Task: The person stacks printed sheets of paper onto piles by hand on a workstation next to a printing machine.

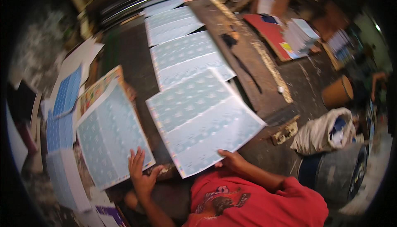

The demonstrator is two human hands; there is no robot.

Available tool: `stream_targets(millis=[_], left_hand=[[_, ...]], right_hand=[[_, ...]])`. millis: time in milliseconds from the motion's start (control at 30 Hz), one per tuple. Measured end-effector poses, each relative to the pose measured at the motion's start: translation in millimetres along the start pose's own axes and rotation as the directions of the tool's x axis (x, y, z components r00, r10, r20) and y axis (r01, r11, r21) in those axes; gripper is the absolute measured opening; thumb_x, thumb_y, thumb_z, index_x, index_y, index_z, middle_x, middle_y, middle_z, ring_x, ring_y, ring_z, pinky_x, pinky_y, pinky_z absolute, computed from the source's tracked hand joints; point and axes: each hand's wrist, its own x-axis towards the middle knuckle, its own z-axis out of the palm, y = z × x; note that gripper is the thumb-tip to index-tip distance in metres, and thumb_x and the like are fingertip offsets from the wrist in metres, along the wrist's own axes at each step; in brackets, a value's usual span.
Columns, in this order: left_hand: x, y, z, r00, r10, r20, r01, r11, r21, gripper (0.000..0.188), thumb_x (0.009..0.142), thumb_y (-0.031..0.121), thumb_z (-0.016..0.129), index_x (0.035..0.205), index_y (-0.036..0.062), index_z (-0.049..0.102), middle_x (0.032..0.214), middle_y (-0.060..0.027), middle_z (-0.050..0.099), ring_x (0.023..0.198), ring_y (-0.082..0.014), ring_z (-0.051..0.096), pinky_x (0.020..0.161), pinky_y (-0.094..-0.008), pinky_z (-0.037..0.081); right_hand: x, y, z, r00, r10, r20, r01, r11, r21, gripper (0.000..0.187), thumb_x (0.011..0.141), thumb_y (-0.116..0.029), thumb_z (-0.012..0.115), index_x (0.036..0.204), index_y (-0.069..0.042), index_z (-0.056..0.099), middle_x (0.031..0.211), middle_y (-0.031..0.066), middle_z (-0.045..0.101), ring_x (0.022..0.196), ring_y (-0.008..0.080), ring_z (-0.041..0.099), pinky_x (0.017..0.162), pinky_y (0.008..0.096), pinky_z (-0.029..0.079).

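A large printed sheet (206,119), pale blue-green with rows of small white motifs, lies in front of me. My right hand (232,161) pinches its near edge, thumb on top. My left hand (142,172) is open, fingers spread, at the near right corner of a second printed sheet (113,136) on the left; whether it presses on that sheet I cannot tell. Under that second sheet a multicoloured board (101,85) sticks out at the far end. Further similar sheets (188,61) overlap in a line leading away to metal rollers (153,2).
Blue printed sheets (68,90) and a paper stack (68,179) stand at far left. On the right are a red board (266,35), a paper pile (300,35), a brown cylinder (338,91), a white sack (324,132) and a dark drum (335,171). A wooden ledge (252,57) borders the table.
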Motion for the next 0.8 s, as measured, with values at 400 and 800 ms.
stream_targets(millis=[400, 800], left_hand=[[6.2, -16.8, 1.5, 0.933, -0.333, -0.138, 0.268, 0.896, -0.355, 0.034, 0.094, 0.016, 0.060, 0.125, 0.0018, 0.061, 0.121, -0.0144, 0.066, 0.126, -0.0288, 0.053, 0.110, -0.0438, 0.032], [-0.8, -12.5, 23.4, 0.935, -0.294, -0.199, 0.267, 0.952, -0.151, 0.032, 0.095, 0.016, 0.057, 0.122, 0.0004, 0.061, 0.121, -0.0146, 0.066, 0.131, -0.0314, 0.048, 0.113, -0.0486, 0.021]], right_hand=[[-19.3, 5.4, 2.4, 0.993, 0.114, -0.034, -0.115, 0.993, -0.028, 0.048, 0.100, -0.035, 0.050, 0.127, 0.003, 0.043, 0.102, 0.0198, 0.065, 0.087, 0.0282, 0.067, 0.074, 0.0367, 0.054], [36.6, -22.4, 17.2, 0.996, -0.002, -0.086, 0.009, 0.997, 0.072, 0.053, 0.098, -0.045, 0.048, 0.118, 0.004, 0.051, 0.105, 0.0215, 0.066, 0.086, 0.0243, 0.063, 0.084, 0.0373, 0.050]])
